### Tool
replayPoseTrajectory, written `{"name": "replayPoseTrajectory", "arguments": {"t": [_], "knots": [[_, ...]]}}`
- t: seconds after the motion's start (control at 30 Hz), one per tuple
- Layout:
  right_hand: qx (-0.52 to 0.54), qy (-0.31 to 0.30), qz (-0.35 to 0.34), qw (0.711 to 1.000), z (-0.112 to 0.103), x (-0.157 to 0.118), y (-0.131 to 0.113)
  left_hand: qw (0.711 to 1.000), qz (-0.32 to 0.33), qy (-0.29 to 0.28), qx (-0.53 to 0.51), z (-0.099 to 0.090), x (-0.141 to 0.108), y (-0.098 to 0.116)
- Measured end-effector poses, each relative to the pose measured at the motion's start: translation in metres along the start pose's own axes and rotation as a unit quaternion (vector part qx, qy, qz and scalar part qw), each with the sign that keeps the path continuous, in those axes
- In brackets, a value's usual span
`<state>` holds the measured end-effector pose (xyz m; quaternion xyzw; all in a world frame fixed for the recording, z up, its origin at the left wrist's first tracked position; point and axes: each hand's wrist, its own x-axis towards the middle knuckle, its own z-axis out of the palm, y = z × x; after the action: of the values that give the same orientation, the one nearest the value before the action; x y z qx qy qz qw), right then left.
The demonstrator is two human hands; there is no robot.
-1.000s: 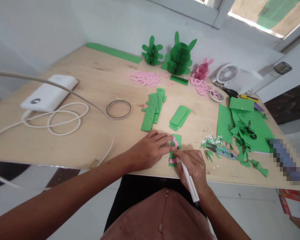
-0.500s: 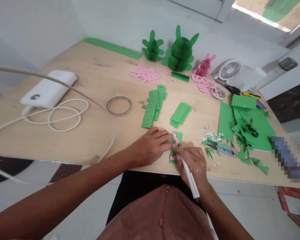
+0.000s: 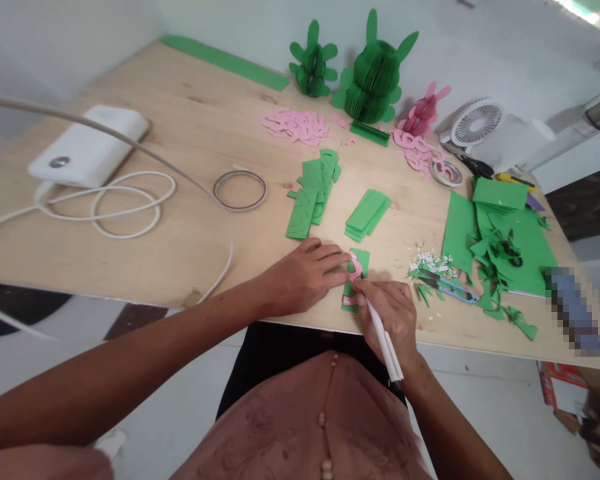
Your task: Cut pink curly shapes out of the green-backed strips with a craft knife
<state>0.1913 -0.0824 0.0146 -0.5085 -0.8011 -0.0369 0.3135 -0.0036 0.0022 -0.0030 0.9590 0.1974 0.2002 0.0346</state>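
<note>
My right hand [image 3: 391, 319] is closed around a white marker [image 3: 386, 341], its tip down at the edge of a pink paper cutout [image 3: 355, 265]. The cutout lies on a small green paper strip [image 3: 363, 257] near the table's front edge. My left hand [image 3: 313, 277] rests flat with fingers stretched out, fingertips pressing on the cutout and strip. Just beyond my hands lie a stack of plain green strips [image 3: 367, 215] and a pile of green strips with drawn outlines [image 3: 313, 193].
Paper scraps [image 3: 433, 262] and blue-handled snips [image 3: 449, 288] lie to the right, near green sheets [image 3: 457, 230]. Green paper figures [image 3: 373, 80], pink cutouts [image 3: 295, 127] and a small fan [image 3: 477, 123] are at the back. A white power bank [image 3: 90, 147] with cable and a tape roll [image 3: 240, 191] sit left.
The view has tilted downward, so everything on the table's far side sits higher in the picture. My hands keep nearly the same pose, with the marker still at the pink cutout.
</note>
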Motion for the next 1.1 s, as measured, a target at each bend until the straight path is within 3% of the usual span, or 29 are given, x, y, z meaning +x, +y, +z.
{"name": "replayPoseTrajectory", "arguments": {"t": [0.67, 1.1], "knots": [[0.002, -0.008, -0.02, 1.0, -0.0028, 0.0002, -0.0008, 1.0, 0.005, 0.002, -0.007, -0.0017, 0.0006, -0.0004], [-0.014, 0.005, 0.003, 1.0, -0.0021, -0.0002, -0.0023, 1.0, 0.006, 0.006, -0.007, -0.0017, 0.0009, -0.0002]]}}
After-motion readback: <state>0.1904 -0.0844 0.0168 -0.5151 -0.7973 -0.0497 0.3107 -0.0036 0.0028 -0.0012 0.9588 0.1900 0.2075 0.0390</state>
